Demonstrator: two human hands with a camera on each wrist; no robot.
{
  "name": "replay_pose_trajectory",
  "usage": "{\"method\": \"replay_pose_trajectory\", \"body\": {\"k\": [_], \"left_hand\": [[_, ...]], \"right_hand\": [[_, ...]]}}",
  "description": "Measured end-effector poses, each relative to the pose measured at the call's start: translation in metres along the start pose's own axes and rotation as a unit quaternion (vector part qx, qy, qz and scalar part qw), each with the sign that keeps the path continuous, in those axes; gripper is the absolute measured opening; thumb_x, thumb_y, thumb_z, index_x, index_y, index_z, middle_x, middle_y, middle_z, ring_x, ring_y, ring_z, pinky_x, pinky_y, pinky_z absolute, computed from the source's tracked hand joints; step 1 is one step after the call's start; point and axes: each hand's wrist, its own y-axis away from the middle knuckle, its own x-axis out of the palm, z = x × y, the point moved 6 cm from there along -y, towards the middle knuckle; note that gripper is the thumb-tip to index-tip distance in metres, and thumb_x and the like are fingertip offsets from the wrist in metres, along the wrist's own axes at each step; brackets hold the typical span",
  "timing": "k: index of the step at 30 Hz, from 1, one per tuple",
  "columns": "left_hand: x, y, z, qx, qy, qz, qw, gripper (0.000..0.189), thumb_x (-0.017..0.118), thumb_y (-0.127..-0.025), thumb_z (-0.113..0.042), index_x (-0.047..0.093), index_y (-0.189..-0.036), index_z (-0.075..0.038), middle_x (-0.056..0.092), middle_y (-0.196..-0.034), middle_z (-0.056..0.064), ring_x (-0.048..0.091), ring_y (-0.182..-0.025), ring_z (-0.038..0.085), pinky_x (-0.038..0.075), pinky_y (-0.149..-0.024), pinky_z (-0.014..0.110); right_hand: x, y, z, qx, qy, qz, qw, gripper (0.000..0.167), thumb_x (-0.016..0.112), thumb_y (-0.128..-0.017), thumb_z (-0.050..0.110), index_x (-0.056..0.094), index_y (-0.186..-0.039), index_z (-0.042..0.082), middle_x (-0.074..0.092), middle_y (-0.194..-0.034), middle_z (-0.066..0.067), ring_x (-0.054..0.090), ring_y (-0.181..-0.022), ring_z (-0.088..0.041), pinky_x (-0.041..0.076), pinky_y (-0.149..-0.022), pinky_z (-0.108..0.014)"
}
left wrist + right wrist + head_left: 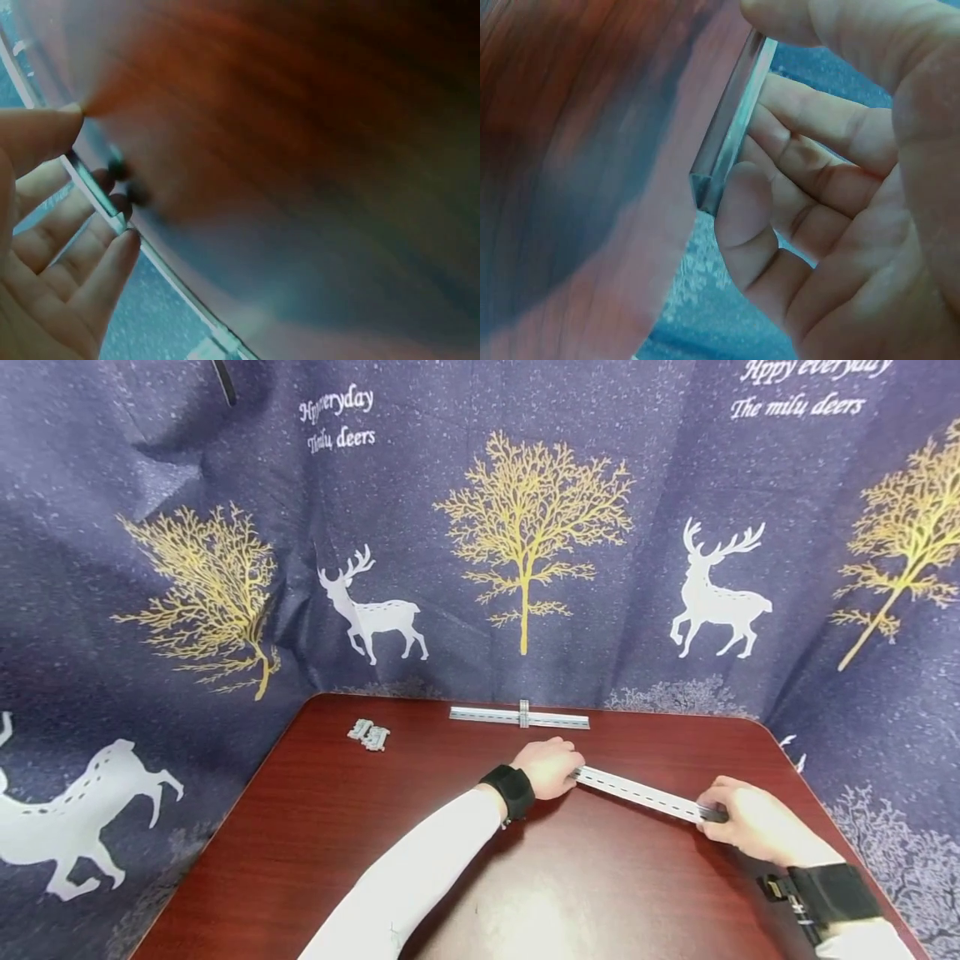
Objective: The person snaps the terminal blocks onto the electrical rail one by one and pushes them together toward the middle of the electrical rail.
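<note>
A slotted metal DIN rail (637, 793) slants across the right half of the table, held between both hands. My left hand (547, 768) grips its left end; in the left wrist view, the rail's end (94, 191) lies between the thumb and the fingers. At the other end, my right hand (753, 818) pinches the rail, and its open channel end (709, 184) shows beside the curled fingers in the right wrist view. Whether the rail touches the tabletop is hard to tell.
Near the table's (360, 810) back edge lies a second DIN rail (480, 716) with a grey clip-on block (524, 714) across it. Small grey terminal blocks (375, 738) lie at the back left. A dark blue curtain (480, 510) with deer and trees hangs behind.
</note>
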Motion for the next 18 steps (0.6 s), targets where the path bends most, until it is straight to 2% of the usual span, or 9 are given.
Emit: {"method": "replay_pose_trajectory", "body": {"k": [4,9,14,18], "left_hand": [[-0.001,0.011,0.012,0.008,0.011,0.004,0.9999,0.016,0.083,-0.100,-0.037,0.079,-0.111,-0.026,0.065,-0.102,-0.009,0.063,-0.103,0.013,0.055,-0.077,0.028],[0.001,0.031,0.028,0.005,0.040,0.012,0.9991,0.024,0.083,-0.100,-0.039,0.082,-0.119,-0.026,0.069,-0.109,-0.008,0.063,-0.107,0.013,0.055,-0.079,0.027],[0.001,0.051,0.041,-0.005,0.070,0.007,0.9975,0.031,0.085,-0.098,-0.039,0.083,-0.125,-0.024,0.073,-0.116,-0.007,0.064,-0.113,0.014,0.057,-0.087,0.028],[-0.001,0.068,0.049,-0.020,0.096,0.004,0.9952,0.031,0.087,-0.096,-0.039,0.083,-0.122,-0.023,0.073,-0.113,-0.007,0.064,-0.109,0.014,0.056,-0.088,0.028]], "right_hand": [[0.007,-0.008,0.008,-0.010,-0.013,0.003,0.9999,0.032,0.097,-0.076,0.012,0.075,-0.091,0.030,0.057,-0.090,0.020,0.051,-0.076,0.003,0.046,-0.067,-0.027],[0.016,-0.018,0.018,-0.015,-0.037,0.015,0.9991,0.030,0.096,-0.079,0.013,0.077,-0.093,0.030,0.059,-0.091,0.020,0.054,-0.078,0.002,0.048,-0.069,-0.027],[0.025,-0.027,0.029,-0.017,-0.052,0.033,0.9980,0.027,0.095,-0.081,0.013,0.076,-0.092,0.030,0.058,-0.090,0.019,0.054,-0.077,0.003,0.048,-0.069,-0.027],[0.031,-0.035,0.039,-0.019,-0.055,0.046,0.9973,0.025,0.094,-0.083,0.014,0.077,-0.093,0.029,0.058,-0.091,0.017,0.054,-0.077,0.001,0.048,-0.069,-0.027]]}}
